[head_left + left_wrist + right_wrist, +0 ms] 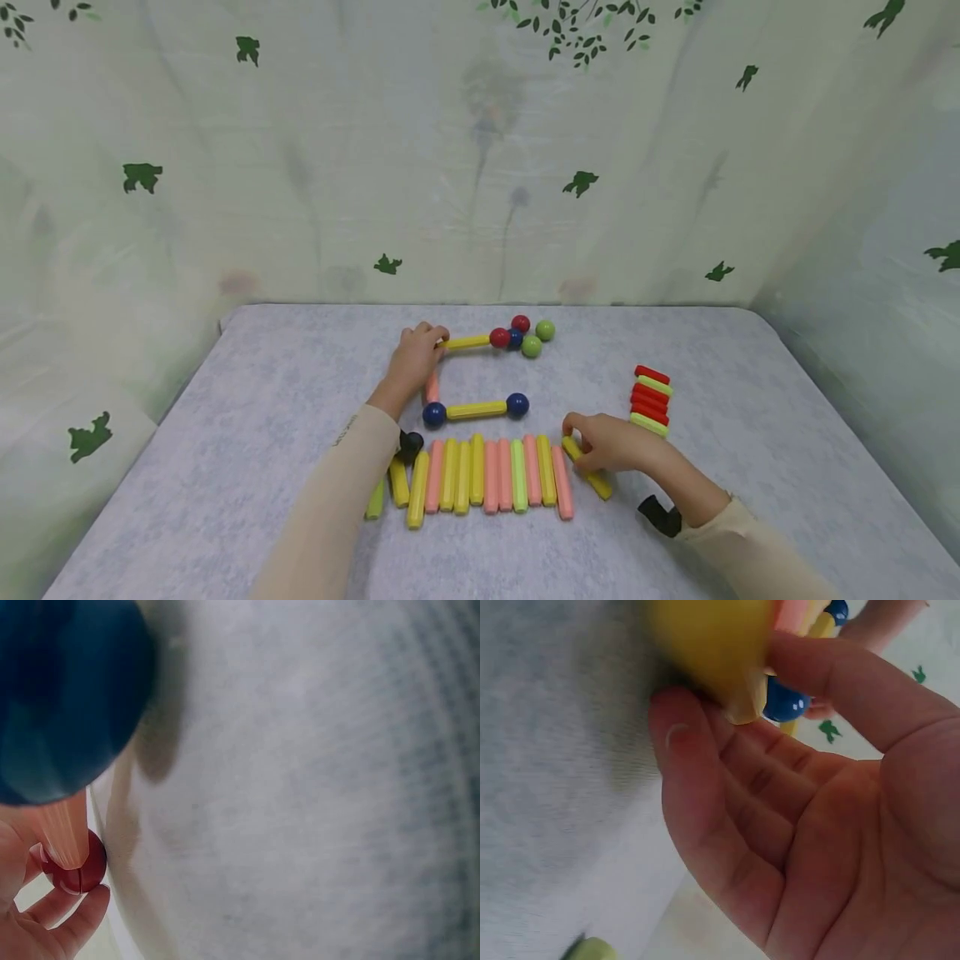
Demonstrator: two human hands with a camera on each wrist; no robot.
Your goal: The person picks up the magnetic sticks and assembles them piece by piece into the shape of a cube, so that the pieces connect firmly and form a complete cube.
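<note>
At the back of the table my left hand (417,357) holds a red ball (94,864), hidden behind the fingers in the head view. A pink stick (432,387) joins that ball to a blue ball (434,415) nearer me. From the held corner a yellow stick (467,342) runs right to another red ball (499,337). A second yellow stick (476,409) links the near blue ball to another blue ball (517,405). My right hand (611,442) pinches a loose yellow stick (598,483) at the right end of the stick row; in the right wrist view this stick (712,645) is blurred.
A row of yellow, pink and green sticks (491,477) lies in front. Loose red, blue and green balls (532,347) sit at the back. Short red and light green sticks (649,400) are stacked side by side at the right. A patterned curtain (480,167) hangs behind the table.
</note>
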